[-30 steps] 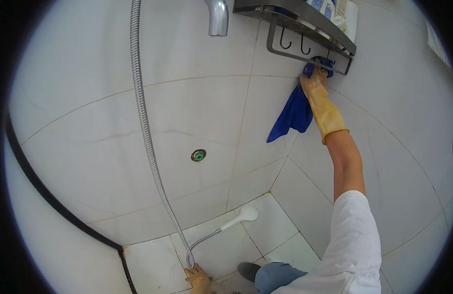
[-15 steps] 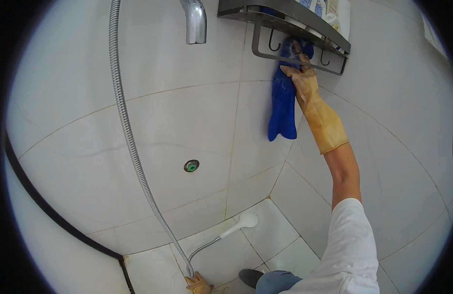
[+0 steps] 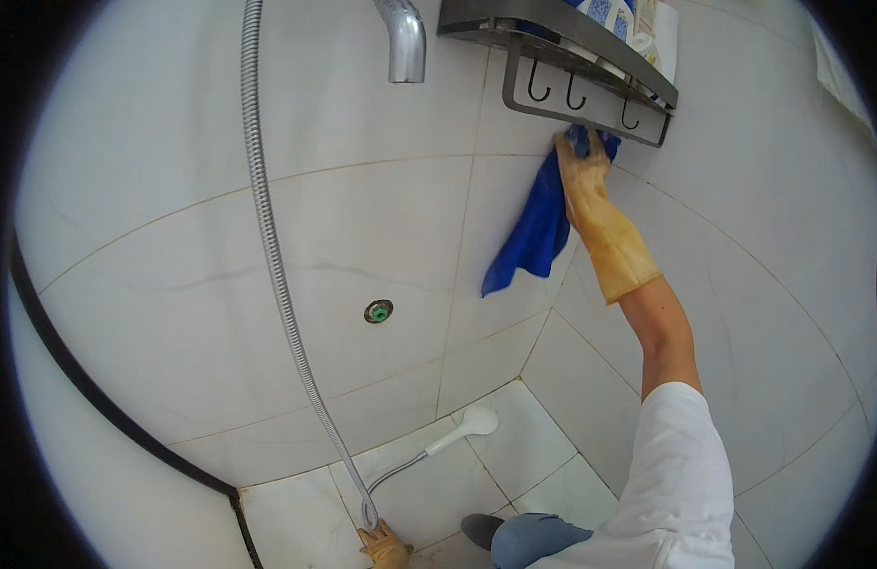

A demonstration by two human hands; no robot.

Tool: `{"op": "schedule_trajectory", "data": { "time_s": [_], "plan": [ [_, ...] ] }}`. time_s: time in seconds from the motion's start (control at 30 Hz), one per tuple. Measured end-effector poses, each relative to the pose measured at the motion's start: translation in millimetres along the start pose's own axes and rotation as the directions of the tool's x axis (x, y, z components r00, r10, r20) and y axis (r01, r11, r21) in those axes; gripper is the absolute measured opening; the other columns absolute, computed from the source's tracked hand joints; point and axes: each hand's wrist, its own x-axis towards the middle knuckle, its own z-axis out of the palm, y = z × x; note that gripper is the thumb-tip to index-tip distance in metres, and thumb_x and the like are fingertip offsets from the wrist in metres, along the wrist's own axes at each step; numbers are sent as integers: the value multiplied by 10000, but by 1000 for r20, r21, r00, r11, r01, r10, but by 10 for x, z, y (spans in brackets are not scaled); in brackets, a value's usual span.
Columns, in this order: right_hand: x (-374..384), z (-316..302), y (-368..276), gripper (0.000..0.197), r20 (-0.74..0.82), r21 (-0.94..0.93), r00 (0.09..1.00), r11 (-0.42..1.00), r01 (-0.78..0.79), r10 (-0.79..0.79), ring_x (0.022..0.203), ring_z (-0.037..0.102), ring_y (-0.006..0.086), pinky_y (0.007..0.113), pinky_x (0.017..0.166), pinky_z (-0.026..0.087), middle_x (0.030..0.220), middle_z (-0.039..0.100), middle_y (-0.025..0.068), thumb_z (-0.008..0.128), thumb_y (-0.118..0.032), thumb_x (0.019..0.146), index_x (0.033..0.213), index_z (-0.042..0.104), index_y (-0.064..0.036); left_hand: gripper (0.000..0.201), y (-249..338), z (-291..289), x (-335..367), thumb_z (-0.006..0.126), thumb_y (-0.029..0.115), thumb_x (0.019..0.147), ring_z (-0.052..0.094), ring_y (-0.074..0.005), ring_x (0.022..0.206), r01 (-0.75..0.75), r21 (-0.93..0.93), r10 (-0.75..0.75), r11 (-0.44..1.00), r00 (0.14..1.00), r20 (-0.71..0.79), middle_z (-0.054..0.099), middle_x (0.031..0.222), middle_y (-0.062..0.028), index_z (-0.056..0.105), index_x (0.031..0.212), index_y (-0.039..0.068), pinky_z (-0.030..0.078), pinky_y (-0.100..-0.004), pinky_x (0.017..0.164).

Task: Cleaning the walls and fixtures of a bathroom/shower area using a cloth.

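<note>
My right hand (image 3: 583, 171), in a yellow rubber glove, presses a blue cloth (image 3: 533, 232) to the tiled wall just under the shelf's rail. The cloth is bunched under my fingers, and its loose end hangs down to the left. Low in the view, my left hand (image 3: 386, 547) wears a similar glove. Its fingers look apart, with the tips beside the bottom loop of the metal shower hose (image 3: 279, 275); I see nothing held in it. The lower part of that hand is cut off by the frame.
A dark corner shelf (image 3: 562, 47) with bottles and several hooks (image 3: 575, 92) is fixed above my right hand. A chrome spout (image 3: 407, 47) juts from the wall. Below is a round wall fitting (image 3: 379, 311) with a green centre. The white shower head (image 3: 476, 422) lies on the floor tiles.
My right hand has moved down from behind the shelf's rail to below it, with the cloth. The cloth's loose end has swung left. My left hand stays about where it was.
</note>
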Motion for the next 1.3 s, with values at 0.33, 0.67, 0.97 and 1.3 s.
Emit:
{"op": "schedule_trajectory", "data": {
  "time_s": [0.33, 0.67, 0.97, 1.3],
  "plan": [
    [-371, -19, -427, 719, 391, -424, 768, 642, 639, -506, 1054, 562, 427, 453, 947, 483, 1169, 579, 278, 742, -114, 819, 1469, 446, -32, 1278, -271, 753, 752, 779, 619, 757, -36, -449, 1529, 152, -11, -152, 988, 988, -1, 129, 1675, -152, -19, 1619, 117, 266, -678, 1132],
    [-88, 168, -762, 793, 354, -386, 752, 646, 659, -556, 1077, 580, 405, 446, 921, 518, 1215, 577, 283, 709, -255, 858, 1534, 333, -82, 1284, -290, 682, 813, 758, 653, 751, -42, -449, 1529, 186, 49, -190, 981, 978, 87, 123, 1679, -141, -32, 1621, 135, 279, -658, 1135],
    [117, 62, -824, 796, 545, -650, 824, 545, 530, -152, 1237, 550, 413, 440, 1005, 526, 1390, 468, 308, 576, -403, 926, 1560, 247, -54, 1304, -254, 648, 820, 796, 636, 718, -40, -443, 1529, 192, 23, -193, 981, 978, 80, 145, 1675, -109, -19, 1623, 172, 288, -668, 1132],
    [-378, 8, -847, 887, 485, -576, 874, 742, 343, -28, 1033, 636, 503, 449, 954, 538, 1193, 561, 383, 560, -356, 914, 1582, 102, 6, 1352, -245, 663, 836, 840, 620, 682, -41, -432, 1533, 214, -1, -213, 977, 974, 80, 156, 1674, -92, -21, 1622, 173, 269, -663, 1142]
  ]
}}
